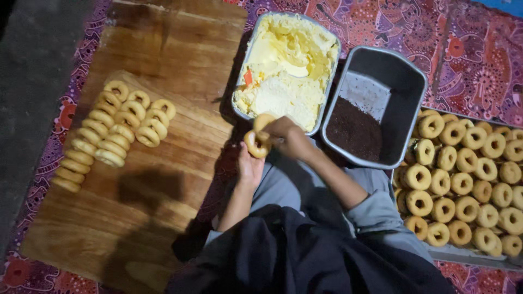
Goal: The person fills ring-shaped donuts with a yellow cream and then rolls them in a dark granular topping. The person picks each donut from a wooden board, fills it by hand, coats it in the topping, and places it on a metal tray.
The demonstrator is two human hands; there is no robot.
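Left hand (249,166) has a pinching grip on a small ring donut (255,145), holding it up by the lower edge, fingers closed on the rim. Right hand (286,136) comes in from the other side with fingers curled in at the top of the same donut; whether there's a spreader or something tucked in there, can't tell, too dark. A second donut ring (264,121) peeks out just behind the right knuckles.

The held donut sits right in front of the metal tub of pale yellow cream (286,65), near its front edge. It looks light and soft, probably a bit crumbly, so I'd guess holding it by the outer rim with gentle pressure is the way; squeeze the middle and it'd likely squash or tear.

Next to the cream tub is a grey metal pan with dark chocolate sprinkles (354,129) piled at one end. Right of that, a tray of plain donuts (468,179), packed tight. On the left, a wooden board (163,54) carries rows of donuts (111,133) stood on edge, all on a patterned cloth (479,54).
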